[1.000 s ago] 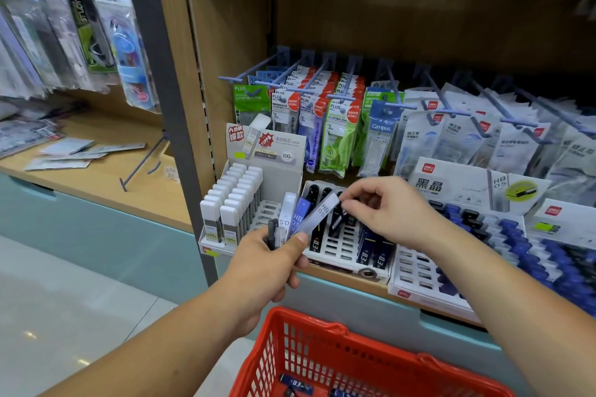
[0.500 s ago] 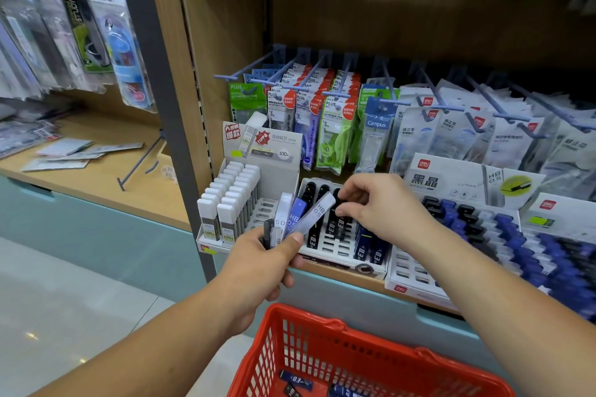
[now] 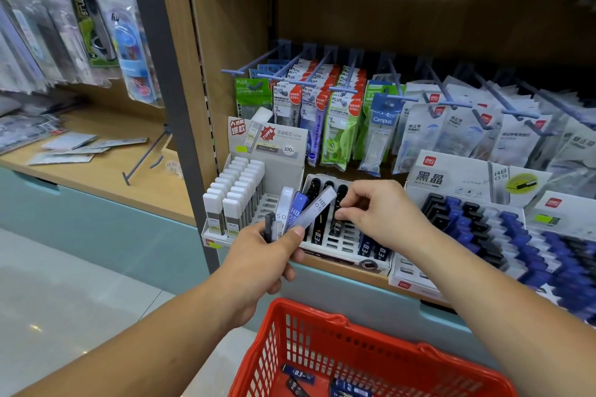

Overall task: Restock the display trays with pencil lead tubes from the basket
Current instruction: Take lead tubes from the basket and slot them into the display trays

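Left hand (image 3: 258, 264) grips a fan of lead tubes (image 3: 303, 213), spread so each plucks out singly, while the right hand (image 3: 383, 216) just beyond pinches a black tube (image 3: 337, 228) upright into its tray (image 3: 346, 240) slot, basket (image 3: 322, 322) waiting below both wrists.

Two hands (image 3: 258, 264) (image 3: 383, 216), one basket (image 3: 325, 322), four trays (image 3: 211, 234) (image 3: 342, 256) (image 3: 407, 284) (image 3: 548, 224).
Four lead tubes (image 3: 314, 208) in the left hand (image 3: 258, 264); at least three in the basket.
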Action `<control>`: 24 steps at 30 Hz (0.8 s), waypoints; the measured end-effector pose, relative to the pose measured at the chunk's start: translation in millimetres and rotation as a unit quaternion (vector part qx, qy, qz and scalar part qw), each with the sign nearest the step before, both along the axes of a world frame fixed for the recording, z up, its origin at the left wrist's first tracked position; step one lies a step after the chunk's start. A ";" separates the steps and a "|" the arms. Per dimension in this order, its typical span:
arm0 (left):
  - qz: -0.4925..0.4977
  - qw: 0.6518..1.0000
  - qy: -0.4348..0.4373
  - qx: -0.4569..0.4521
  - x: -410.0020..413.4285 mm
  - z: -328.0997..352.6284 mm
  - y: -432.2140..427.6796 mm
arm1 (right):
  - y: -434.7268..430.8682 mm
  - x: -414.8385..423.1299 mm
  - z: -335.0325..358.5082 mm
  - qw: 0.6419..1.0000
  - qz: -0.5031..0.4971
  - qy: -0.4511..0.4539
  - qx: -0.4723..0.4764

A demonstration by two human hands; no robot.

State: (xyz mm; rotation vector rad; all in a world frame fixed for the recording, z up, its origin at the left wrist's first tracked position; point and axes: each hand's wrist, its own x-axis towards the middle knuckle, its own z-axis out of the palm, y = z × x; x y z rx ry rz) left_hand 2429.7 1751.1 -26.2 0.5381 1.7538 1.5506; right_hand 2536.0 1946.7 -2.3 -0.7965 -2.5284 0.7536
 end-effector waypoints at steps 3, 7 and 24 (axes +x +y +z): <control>-0.002 1.000 -0.001 0.001 -0.1 0.8 -0.5 | -3.7 -1.6 -4.6 0.999 0.013 0.003 0.032; 0.000 1.000 0.000 -0.001 -1.1 2.2 -1.1 | -4.2 -2.9 -2.1 0.996 0.034 0.013 0.080; -0.072 0.997 0.002 -0.008 30.7 40.9 -12.6 | -30.8 46.1 44.5 0.929 -0.005 0.150 -0.339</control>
